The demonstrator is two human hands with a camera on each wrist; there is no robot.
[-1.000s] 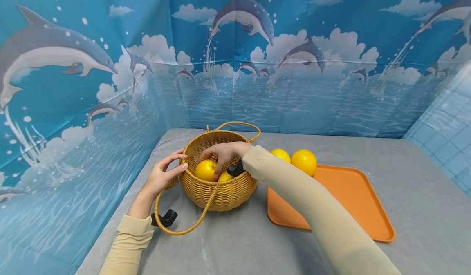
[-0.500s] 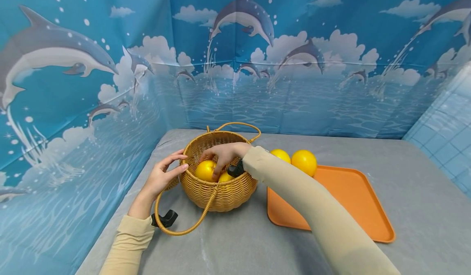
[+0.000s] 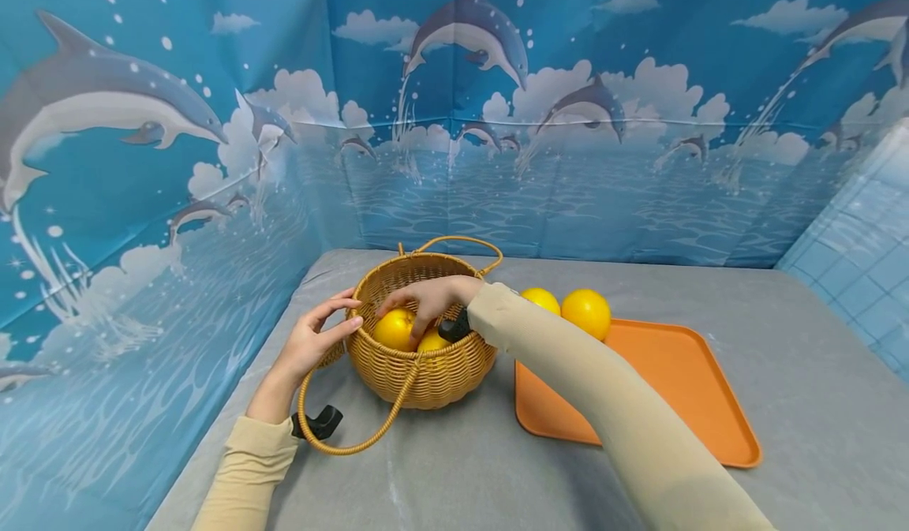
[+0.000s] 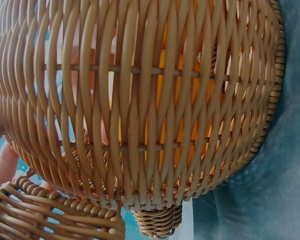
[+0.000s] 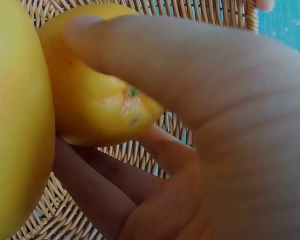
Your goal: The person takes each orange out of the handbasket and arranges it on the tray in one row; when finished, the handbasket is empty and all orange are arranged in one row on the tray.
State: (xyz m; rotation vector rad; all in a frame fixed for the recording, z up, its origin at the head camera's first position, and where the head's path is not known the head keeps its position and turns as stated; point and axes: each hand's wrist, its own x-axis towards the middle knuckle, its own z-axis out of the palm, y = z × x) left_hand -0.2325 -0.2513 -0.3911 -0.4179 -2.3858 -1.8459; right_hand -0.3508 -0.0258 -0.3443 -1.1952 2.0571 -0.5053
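Observation:
A round wicker basket (image 3: 426, 381) stands on the grey surface with yellow-orange oranges inside. My left hand (image 3: 308, 345) holds its left rim, thumb and fingertips at the edge. In the left wrist view the basket's weave (image 4: 155, 110) fills most of the picture, and only part of the hand shows at the left. Reaching in over the right rim, my right hand (image 3: 433, 296) grips an orange (image 3: 395, 330). In the right wrist view the thumb lies across this orange (image 5: 100, 100) and the fingers go under it. Another orange (image 5: 20, 120) sits close beside it.
An orange tray (image 3: 667, 365) lies to the right, partly beneath the right sleeve. Two more oranges (image 3: 586, 314) are near its far left corner. The basket's front handle (image 3: 348, 450) hangs toward the left forearm. A dolphin-print curtain (image 3: 568, 184) borders the back and left.
The right hand and the orange under it have shifted very slightly left inside the basket. The left hand, basket and tray look unchanged.

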